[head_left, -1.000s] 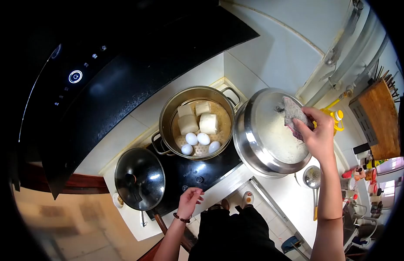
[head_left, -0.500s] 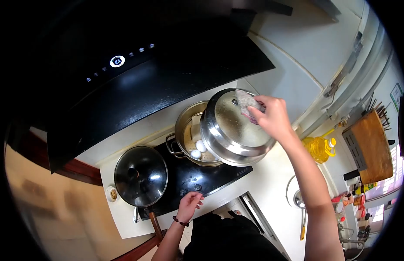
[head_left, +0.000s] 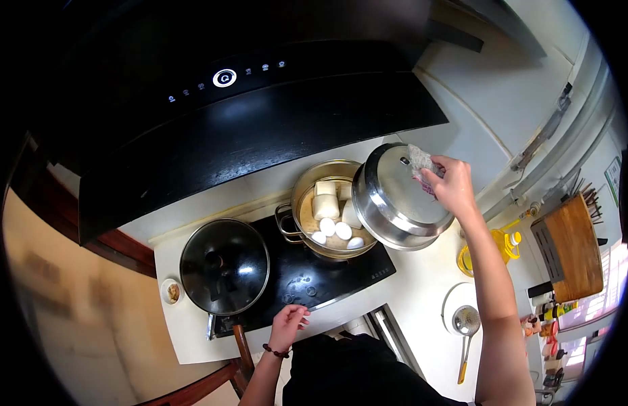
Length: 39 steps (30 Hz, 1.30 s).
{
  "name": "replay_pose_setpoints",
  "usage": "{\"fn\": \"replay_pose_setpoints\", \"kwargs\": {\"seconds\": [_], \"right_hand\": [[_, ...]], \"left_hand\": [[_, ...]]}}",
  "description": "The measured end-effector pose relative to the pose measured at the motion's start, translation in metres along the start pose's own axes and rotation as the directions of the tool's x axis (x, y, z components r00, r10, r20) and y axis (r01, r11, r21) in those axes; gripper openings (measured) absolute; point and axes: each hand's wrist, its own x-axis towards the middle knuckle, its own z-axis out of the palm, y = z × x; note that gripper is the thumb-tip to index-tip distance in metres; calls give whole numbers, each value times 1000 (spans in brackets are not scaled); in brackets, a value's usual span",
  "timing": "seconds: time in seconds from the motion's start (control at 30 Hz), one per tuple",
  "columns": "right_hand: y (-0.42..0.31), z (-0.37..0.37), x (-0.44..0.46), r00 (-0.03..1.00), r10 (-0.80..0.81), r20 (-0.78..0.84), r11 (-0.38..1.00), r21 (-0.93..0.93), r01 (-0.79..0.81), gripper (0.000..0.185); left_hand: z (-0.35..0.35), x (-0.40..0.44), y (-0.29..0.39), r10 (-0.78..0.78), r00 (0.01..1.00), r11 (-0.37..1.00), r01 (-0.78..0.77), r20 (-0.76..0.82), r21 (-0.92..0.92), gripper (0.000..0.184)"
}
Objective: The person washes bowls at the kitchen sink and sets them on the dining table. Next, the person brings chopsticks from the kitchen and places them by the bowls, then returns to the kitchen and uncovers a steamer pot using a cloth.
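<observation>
1. Shifted farther off the pot since half a second ago, the lid bares more eggs.
2. Just right of it, the right hand pinches a grey cloth at its top, presumably against heat.
3. Farther left of that hand, the pot holds four visible eggs, white buns (others may be hidden).
4. Lower left, the left hand hovers empty, fingers loosely curled, near the cooktop.

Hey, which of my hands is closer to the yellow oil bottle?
Right. Your right hand, holding a cloth at the steel lid, appears above and left of the yellow oil bottle; your left hand is well away, by the stove's front edge.
</observation>
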Motion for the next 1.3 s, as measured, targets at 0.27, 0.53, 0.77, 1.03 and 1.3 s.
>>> {"fn": "replay_pose_setpoints", "kwargs": {"seconds": [0.27,0.53,0.77,1.03,1.3], "right_hand": [[4,-26,-5,996,77,-39,997,9,-77,23],[-4,-33,3,993,71,-91,996,-39,-75,24],[-21,6,12,994,-86,-66,996,-44,83,28],[-54,55,24,998,-36,56,997,72,32,27],[-72,101,25,986,-17,165,996,94,2,27]], "left_hand": [[9,14,6,21,997,1000,-22,81,18,20],[8,12,5,28,995,1000,-28,93,2,20],[6,6,3,46,995,999,-46,86,5,20],[-3,-4,-5,46,998,999,-45,45,-22,20],[4,-13,-6,53,997,998,-52,61,-24,24]]}}
